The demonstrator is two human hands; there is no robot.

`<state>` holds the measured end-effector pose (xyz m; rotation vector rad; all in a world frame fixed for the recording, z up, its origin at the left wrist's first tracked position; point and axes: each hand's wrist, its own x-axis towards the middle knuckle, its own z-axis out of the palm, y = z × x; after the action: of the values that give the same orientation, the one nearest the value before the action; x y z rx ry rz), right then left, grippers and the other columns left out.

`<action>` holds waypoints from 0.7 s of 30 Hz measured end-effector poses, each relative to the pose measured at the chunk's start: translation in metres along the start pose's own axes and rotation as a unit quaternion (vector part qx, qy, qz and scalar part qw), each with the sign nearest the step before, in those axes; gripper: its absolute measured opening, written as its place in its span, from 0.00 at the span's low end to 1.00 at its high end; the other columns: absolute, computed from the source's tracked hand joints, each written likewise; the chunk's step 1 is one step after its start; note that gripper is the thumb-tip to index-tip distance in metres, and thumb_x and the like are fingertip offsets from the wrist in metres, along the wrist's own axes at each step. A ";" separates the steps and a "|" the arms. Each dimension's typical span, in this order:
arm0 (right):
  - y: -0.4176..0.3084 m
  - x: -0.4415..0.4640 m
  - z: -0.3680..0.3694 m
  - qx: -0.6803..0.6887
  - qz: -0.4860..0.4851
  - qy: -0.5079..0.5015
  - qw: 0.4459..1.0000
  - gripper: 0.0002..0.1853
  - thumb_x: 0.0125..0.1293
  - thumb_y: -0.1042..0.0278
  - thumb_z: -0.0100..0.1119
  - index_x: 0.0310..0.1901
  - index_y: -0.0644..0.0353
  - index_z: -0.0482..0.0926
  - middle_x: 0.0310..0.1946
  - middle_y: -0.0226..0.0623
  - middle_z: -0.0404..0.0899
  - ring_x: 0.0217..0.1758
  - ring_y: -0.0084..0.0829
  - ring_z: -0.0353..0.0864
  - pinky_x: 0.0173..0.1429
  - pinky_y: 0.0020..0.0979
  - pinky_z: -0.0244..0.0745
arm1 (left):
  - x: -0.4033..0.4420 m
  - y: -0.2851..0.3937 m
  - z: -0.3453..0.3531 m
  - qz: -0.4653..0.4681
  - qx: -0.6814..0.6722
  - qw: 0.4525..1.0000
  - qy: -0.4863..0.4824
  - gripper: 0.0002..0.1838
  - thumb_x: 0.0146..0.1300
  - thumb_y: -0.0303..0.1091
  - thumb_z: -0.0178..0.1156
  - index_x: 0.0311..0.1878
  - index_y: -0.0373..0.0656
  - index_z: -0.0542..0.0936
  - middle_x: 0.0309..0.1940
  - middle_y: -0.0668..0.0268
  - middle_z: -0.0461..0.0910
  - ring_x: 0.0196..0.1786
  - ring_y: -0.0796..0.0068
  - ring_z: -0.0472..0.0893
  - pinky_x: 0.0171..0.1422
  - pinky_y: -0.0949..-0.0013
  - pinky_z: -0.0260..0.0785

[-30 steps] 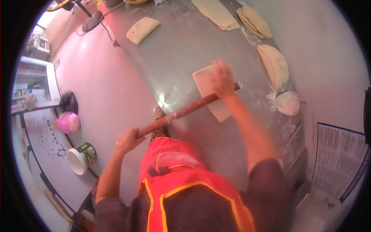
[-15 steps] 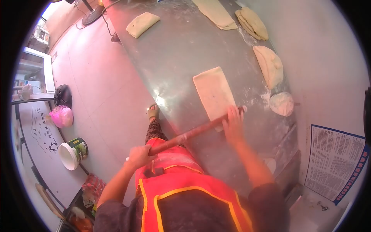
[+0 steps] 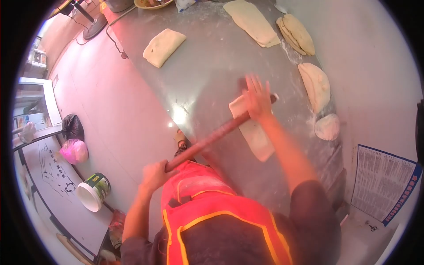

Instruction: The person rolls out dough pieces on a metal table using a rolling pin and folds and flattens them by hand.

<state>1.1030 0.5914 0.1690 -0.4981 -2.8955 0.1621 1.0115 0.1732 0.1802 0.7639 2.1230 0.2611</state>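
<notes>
"Head view: what are the hands doing?"

"The left hand (image 3: pixel 154 176) is closed around the near end of the rolling pin (image 3: pixel 212 138). The right hand (image 3: pixel 258 100) lies over the pin close to its far end, fingers stretched out and slightly blurred."

"And the dough sheet (image 3: pixel 257 138)?"

"Flat on the desk (image 3: pixel 198 66), under the far part of the pin. The pin crosses it at a slant, with most of the visible sheet on the person's side."

"Was it like that half a second earlier?"

"No, then the pin lay over the sheet's near end, and the right hand was nearer the body. Both have moved away along the sheet."

"Anything else changed?"

"A bowl (image 3: pixel 153 3) has come into view at the top edge. The folded dough piece (image 3: pixel 164 47) still sits apart, toward the desk's left edge."

"What's along the right side?"

"A long dough strip (image 3: pixel 252 24), a layered dough piece (image 3: pixel 296 34), a half-round dough piece (image 3: pixel 315 87) and, nearest the person, a floury dough ball (image 3: pixel 327 127)."
</notes>
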 end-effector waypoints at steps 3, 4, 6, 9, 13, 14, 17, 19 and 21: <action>-0.009 0.064 0.009 0.019 -0.036 0.069 0.997 0.28 0.71 0.60 0.43 0.70 0.59 0.59 0.71 0.45 0.59 0.75 0.47 0.56 0.74 0.58 0.42 | 0.016 -0.001 -0.020 -0.017 0.015 0.999 0.042 0.23 0.53 0.56 0.67 0.31 0.42 0.78 0.27 0.56 0.81 0.34 0.52 0.82 0.38 0.54 0.71; -0.012 0.068 0.009 0.025 -0.050 0.092 0.994 0.28 0.71 0.60 0.43 0.71 0.59 0.58 0.71 0.45 0.58 0.75 0.47 0.55 0.75 0.58 0.41 | 0.016 -0.001 -0.029 -0.020 0.027 0.998 0.050 0.23 0.53 0.56 0.67 0.30 0.42 0.78 0.27 0.56 0.81 0.34 0.53 0.82 0.38 0.54 0.71; -0.001 0.029 0.003 0.076 -0.051 0.045 0.995 0.28 0.70 0.61 0.45 0.70 0.60 0.59 0.71 0.46 0.59 0.75 0.48 0.55 0.74 0.58 0.42 | 0.008 0.009 -0.026 -0.020 0.035 0.999 0.009 0.23 0.53 0.56 0.67 0.31 0.42 0.78 0.27 0.56 0.81 0.34 0.52 0.82 0.39 0.54 0.71; 0.030 -0.112 -0.006 0.029 -0.052 -0.012 0.998 0.29 0.67 0.60 0.49 0.68 0.62 0.62 0.70 0.46 0.61 0.73 0.48 0.58 0.73 0.58 0.47 | -0.015 0.022 0.005 0.016 0.010 0.999 -0.050 0.24 0.53 0.57 0.66 0.32 0.42 0.79 0.28 0.56 0.81 0.35 0.52 0.82 0.39 0.54 0.71; 0.035 -0.200 -0.040 0.044 -0.020 0.021 0.999 0.25 0.64 0.60 0.53 0.60 0.62 0.69 0.62 0.45 0.69 0.67 0.48 0.65 0.72 0.58 0.49 | -0.041 0.046 0.027 0.033 0.016 0.993 -0.111 0.24 0.53 0.57 0.66 0.34 0.42 0.81 0.29 0.54 0.82 0.35 0.52 0.82 0.40 0.54 0.71; 0.035 -0.194 -0.042 0.046 -0.031 0.064 0.996 0.23 0.63 0.59 0.53 0.58 0.61 0.71 0.60 0.44 0.71 0.65 0.47 0.66 0.71 0.58 0.49 | -0.046 0.047 0.032 0.023 0.015 0.995 -0.099 0.24 0.53 0.57 0.66 0.34 0.42 0.80 0.29 0.54 0.82 0.35 0.52 0.82 0.41 0.54 0.71; 0.000 -0.121 -0.040 0.100 -0.039 0.110 0.988 0.25 0.65 0.57 0.52 0.60 0.61 0.70 0.60 0.45 0.71 0.67 0.45 0.65 0.73 0.52 0.50 | -0.053 0.056 0.043 -0.006 0.029 0.997 -0.069 0.25 0.53 0.58 0.66 0.35 0.42 0.80 0.30 0.54 0.82 0.36 0.51 0.82 0.41 0.54 0.72; -0.002 -0.156 -0.036 0.086 -0.010 0.069 0.994 0.27 0.65 0.56 0.52 0.63 0.60 0.68 0.63 0.43 0.69 0.69 0.44 0.62 0.74 0.51 0.49 | -0.063 0.071 0.042 -0.028 0.056 0.996 -0.061 0.26 0.53 0.58 0.66 0.36 0.42 0.80 0.31 0.54 0.82 0.37 0.50 0.81 0.42 0.53 0.72; 0.006 -0.197 -0.034 0.051 0.010 0.018 0.998 0.29 0.65 0.56 0.53 0.65 0.59 0.66 0.67 0.38 0.65 0.73 0.40 0.59 0.75 0.51 0.48 | -0.059 0.063 0.074 -0.007 0.052 0.997 -0.049 0.25 0.53 0.58 0.66 0.37 0.42 0.80 0.32 0.54 0.82 0.38 0.49 0.81 0.43 0.52 0.72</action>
<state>1.2938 0.5329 0.1667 -0.5065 -2.8299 0.2986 1.1233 0.1818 0.1997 0.8053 2.0618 0.1040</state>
